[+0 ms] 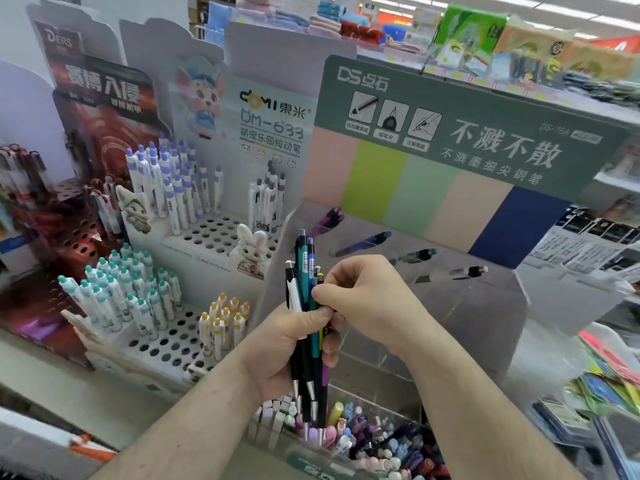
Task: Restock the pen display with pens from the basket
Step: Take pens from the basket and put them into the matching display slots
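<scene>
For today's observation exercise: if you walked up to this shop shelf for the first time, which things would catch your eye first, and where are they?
In the centre foreground, the left hand grips a bundle of pens upright while the right hand pinches one near its top. Behind them stands the green display card with pastel colour blocks, a few sample pens lying below it. To the left, rows of white pens stand in perforated holders.

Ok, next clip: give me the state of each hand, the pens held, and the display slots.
Left hand: grips the pen bundle, upright, tips down.
Right hand: pinches a pen at the bundle's top.
Green display: four sample pens lying in its clear tiers, otherwise mostly unfilled.
White peg tray: partly filled, many holes open.
</scene>
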{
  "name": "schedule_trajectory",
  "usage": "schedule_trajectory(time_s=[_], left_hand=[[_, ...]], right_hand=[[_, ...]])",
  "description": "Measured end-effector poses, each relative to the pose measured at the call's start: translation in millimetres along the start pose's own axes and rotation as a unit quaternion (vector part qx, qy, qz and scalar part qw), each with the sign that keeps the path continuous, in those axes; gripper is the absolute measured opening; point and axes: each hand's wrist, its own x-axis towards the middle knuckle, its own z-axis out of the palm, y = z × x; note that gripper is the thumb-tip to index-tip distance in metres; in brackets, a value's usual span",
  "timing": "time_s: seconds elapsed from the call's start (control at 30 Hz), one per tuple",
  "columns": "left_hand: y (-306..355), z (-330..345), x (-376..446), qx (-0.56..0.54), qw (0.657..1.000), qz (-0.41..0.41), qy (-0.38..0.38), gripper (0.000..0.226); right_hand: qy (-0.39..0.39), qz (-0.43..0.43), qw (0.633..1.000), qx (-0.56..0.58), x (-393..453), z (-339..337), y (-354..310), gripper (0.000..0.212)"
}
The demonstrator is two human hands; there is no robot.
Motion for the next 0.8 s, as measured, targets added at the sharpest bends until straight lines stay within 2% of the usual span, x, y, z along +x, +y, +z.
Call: schedule_trajectory(time_s=[0.07, 0.1, 0.23, 0.3, 0.43, 0.53, 0.57, 0.63, 0.73, 0.8], left_hand=[[0.3, 5.4, 1.9, 0.001, 1.000, 0.003, 0.025, 0.008], [0.9, 7.5, 3.0, -0.002, 0.999, 0.005, 0.036, 0.005], [4.2, 11.9, 7.2, 0.011, 0.999, 0.002, 0.031, 0.004], [5.2, 15.1, 9.2, 0.037, 0.999, -0.005, 0.018, 0.013], [2.9, 18.4, 13.8, 0.085, 0.996, -0.010, 0.022, 0.011], [0.7, 16.0, 14.8, 0.076, 0.997, -0.019, 0.016, 0.013], [1.0, 14.5, 14.4, 0.066, 0.997, -0.027, 0.011, 0.013], [1.8, 10.3, 12.5, 0.042, 0.998, -0.047, 0.013, 0.013], [2.3, 2.7, 8.5, 0.008, 0.998, -0.063, 0.030, 0.015], [2.4, -0.6, 6.8, -0.025, 0.998, -0.055, 0.028, 0.020]], right_hand=[[0.032, -0.003, 0.999, -0.036, -2.0, -3.1, 2.9, 0.017], [0.039, -0.004, 0.998, -0.039, -3.3, -4.4, 4.8, 0.018], [0.056, 0.021, 0.998, 0.037, -7.5, -7.8, 10.7, 0.016], [0.058, 0.030, 0.996, 0.062, -8.3, -10.0, 11.7, 0.021], [0.046, 0.014, 0.998, -0.045, -8.4, -14.8, 12.5, 0.027], [0.039, 0.035, 0.998, -0.036, -8.9, -18.7, 13.2, 0.024], [0.054, 0.045, 0.997, -0.016, -8.6, -19.1, 14.8, 0.021], [0.131, 0.047, 0.989, 0.041, -8.3, -20.1, 19.5, 0.019], [0.245, 0.048, 0.948, 0.198, -10.3, -29.4, 27.2, 0.020], [0.256, 0.055, 0.917, 0.299, -14.8, -35.7, 31.1, 0.021]])
